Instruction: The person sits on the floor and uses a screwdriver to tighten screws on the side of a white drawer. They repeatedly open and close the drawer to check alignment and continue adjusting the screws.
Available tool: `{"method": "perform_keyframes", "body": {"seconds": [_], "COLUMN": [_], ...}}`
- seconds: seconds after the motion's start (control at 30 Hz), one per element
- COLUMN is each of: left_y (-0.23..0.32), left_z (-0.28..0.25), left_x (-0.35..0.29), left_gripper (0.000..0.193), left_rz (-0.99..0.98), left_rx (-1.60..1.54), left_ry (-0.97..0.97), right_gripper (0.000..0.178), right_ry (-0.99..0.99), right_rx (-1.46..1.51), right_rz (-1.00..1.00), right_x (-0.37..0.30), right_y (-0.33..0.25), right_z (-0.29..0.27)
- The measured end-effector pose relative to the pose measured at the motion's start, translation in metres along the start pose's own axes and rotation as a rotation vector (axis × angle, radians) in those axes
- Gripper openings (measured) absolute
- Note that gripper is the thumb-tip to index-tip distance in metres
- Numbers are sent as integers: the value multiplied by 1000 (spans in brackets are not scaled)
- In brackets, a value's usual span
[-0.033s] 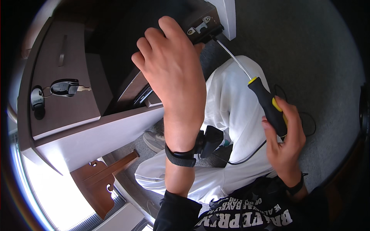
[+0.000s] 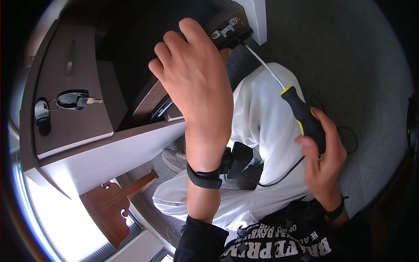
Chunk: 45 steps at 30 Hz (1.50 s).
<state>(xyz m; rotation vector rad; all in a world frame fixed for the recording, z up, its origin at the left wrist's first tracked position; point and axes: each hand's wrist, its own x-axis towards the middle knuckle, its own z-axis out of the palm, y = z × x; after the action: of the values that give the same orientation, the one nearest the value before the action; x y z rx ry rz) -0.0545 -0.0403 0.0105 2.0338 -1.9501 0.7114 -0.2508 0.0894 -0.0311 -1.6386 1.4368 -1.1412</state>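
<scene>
My right hand [image 2: 325, 161] is closed around the black-and-yellow handle of a screwdriver [image 2: 305, 113], thumb on one side and fingers on the other. Its metal shaft slants up and left, and the tip meets the edge of a dark wooden panel [image 2: 238, 15], just below a metal fitting [image 2: 224, 29] with two screw heads. My left hand [image 2: 196, 72], back toward me, is curled over the panel beside that fitting. The thumb tip shows at the panel's lower edge; the undersides of the fingers are hidden. A black strap with a small device [image 2: 238, 161] circles the left wrist.
On the left stands a cabinet with a drawer front [image 2: 70, 96], and keys [image 2: 72, 99] lie on it. A white cabinet edge [image 2: 109, 155] runs below. My knee in white trousers [image 2: 270, 105] is under the screwdriver. A black cable [image 2: 281, 178] trails across the trousers.
The screwdriver handle has turned in my right hand: its yellow stripe now shows on the left side. My right thumb has shifted slightly along the handle. The left hand stays put.
</scene>
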Motion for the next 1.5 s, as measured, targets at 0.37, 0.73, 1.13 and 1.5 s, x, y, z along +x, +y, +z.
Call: {"method": "perform_keyframes", "body": {"seconds": [0.37, 0.73, 1.13, 1.5], "left_y": [2, 4, 5, 6], "left_z": [2, 2, 2, -2], "left_x": [2, 3, 2, 2], "left_gripper": [58, 55, 55, 54], "left_rz": [38, 16, 10, -18], "left_rx": [11, -1, -12, -21], "left_ry": [86, 39, 29, -10], "right_gripper": [75, 35, 50, 46], "right_ry": [23, -12, 42, 37], "right_rx": [-295, 282, -261, 103], "right_rz": [-244, 300, -206, 144], "right_x": [12, 8, 11, 10], "right_y": [-4, -2, 2, -2], "right_z": [10, -1, 2, 4]}}
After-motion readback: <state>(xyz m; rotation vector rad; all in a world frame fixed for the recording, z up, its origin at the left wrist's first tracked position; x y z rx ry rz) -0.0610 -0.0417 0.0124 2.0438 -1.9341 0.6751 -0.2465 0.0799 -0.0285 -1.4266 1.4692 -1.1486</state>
